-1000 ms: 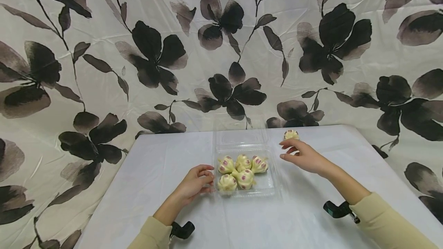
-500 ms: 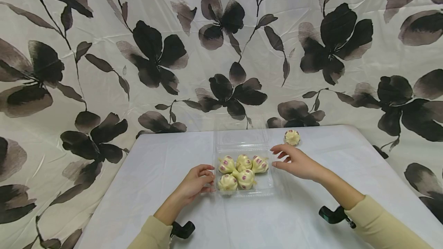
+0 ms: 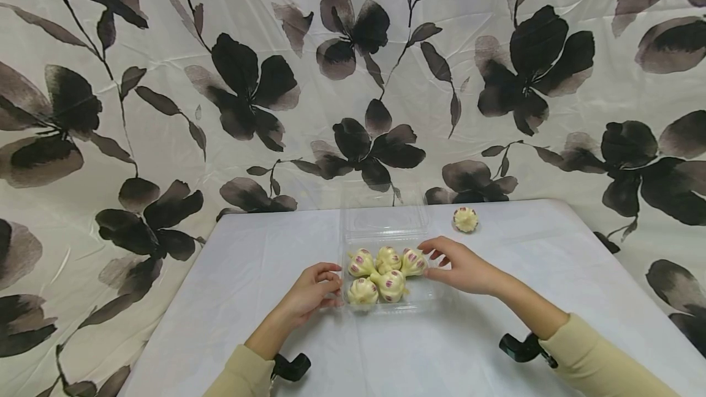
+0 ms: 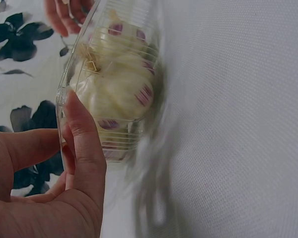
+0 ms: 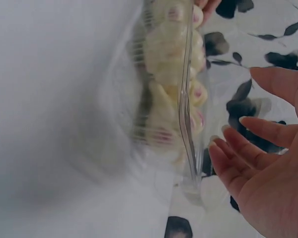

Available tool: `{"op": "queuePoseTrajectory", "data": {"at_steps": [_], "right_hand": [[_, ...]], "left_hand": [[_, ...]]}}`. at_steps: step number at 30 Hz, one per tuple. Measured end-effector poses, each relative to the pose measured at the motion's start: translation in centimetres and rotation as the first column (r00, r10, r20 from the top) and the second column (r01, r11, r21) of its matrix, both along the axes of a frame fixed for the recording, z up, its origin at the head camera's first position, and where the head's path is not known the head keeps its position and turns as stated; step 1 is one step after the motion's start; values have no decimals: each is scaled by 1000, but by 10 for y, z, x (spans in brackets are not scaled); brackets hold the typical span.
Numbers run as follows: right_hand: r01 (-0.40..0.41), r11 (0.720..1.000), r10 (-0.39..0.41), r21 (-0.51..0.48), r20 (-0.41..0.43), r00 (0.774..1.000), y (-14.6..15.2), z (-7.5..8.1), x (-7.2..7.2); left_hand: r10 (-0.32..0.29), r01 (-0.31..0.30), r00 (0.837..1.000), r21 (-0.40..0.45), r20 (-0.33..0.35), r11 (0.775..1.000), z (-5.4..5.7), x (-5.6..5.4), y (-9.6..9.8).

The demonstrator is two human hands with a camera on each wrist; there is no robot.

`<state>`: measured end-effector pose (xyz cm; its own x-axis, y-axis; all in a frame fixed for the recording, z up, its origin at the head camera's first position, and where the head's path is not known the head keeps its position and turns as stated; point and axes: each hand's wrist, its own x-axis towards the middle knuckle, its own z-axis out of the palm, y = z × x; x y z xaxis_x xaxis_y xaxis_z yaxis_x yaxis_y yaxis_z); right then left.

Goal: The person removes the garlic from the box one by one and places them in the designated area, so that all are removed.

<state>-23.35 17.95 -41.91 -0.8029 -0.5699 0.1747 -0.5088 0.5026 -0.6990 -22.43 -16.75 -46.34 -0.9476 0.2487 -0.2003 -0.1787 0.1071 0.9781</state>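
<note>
A clear plastic clamshell box [image 3: 421, 305] sits mid-table with its transparent lid [image 3: 384, 219] folded open at the back. Several garlic bulbs [image 3: 391, 285], pale with purple patches, lie in its tray. My left hand [image 3: 311, 293] pinches the left rim; in the left wrist view its fingers [image 4: 84, 144] lie on both sides of that edge. My right hand [image 3: 460, 267] is over the box's right side, fingertips close to the rightmost garlic bulb [image 3: 413, 262]. In the right wrist view its fingers [image 5: 268, 134] are apart and loosely bent, holding nothing.
One more garlic bulb [image 3: 466, 219] lies on the white-covered table [image 3: 265, 244] at the back right, outside the box. A floral cloth [image 3: 353, 103] hangs directly behind the table's far edge. Black wrist devices [image 3: 292, 367] hang below both sleeves.
My right hand has moved left and nearer, from beside the lone garlic bulb to over the box's right side. The left hand has stayed at the left rim.
</note>
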Motion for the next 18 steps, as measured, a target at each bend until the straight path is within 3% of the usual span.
{"op": "queuePoseTrajectory", "data": {"at_steps": [7,18], "right_hand": [[-59,998,60,-27,25,998,-12,-5,1],[-74,997,74,1,52,996,-33,-17,0]], "left_hand": [[2,-2,1000,1,0,1000,0,0,1],[-4,4,1000,7,4,1000,0,-1,0]]}}
